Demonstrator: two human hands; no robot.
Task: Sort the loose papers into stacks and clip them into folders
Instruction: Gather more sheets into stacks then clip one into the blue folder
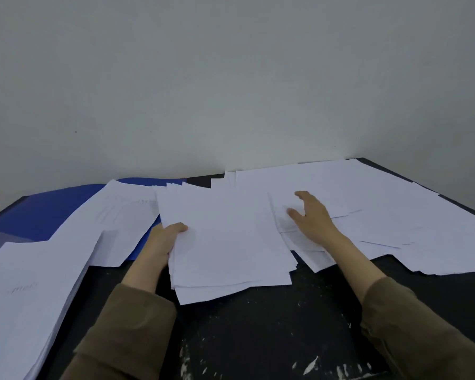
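Observation:
White loose papers cover the far half of a black table (258,333). My left hand (163,241) grips the left edge of a thick sheaf of white sheets (225,242), thumb on top, with the sheaf fanned out toward me. My right hand (311,215) lies flat with spread fingers on the scattered papers (381,209) at the right. A blue folder (47,209) lies at the back left, partly under sheets (115,223). Another pile of papers (30,297) sits at the near left.
A pale wall rises right behind the table's far edge. The table's right edge (428,187) runs diagonally past the scattered sheets. The black tabletop in front of me is bare and flecked with white paint. Olive sleeves cover both forearms.

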